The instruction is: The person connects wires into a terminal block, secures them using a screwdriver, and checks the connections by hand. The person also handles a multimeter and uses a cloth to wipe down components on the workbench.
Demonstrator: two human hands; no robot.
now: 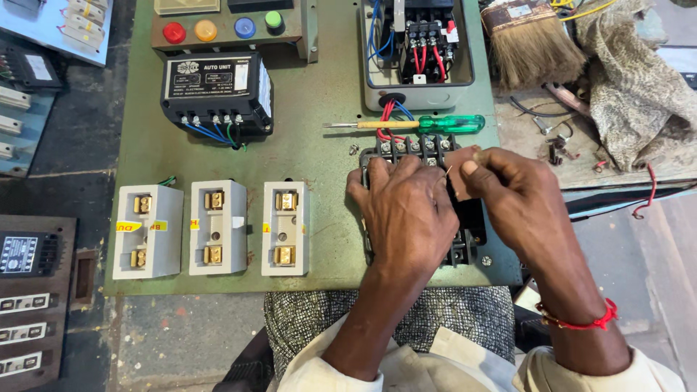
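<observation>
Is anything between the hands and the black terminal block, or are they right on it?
Nothing visible. The left hand lies flat on the black terminal block; the right hand pinches something thin just above it. The green screwdriver lies beyond, apart.

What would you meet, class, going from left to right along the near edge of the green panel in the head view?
First white fuse holder → second white fuse holder → third white fuse holder → left hand, resting on the black terminal block → right hand, pinching a thin wire.
</observation>
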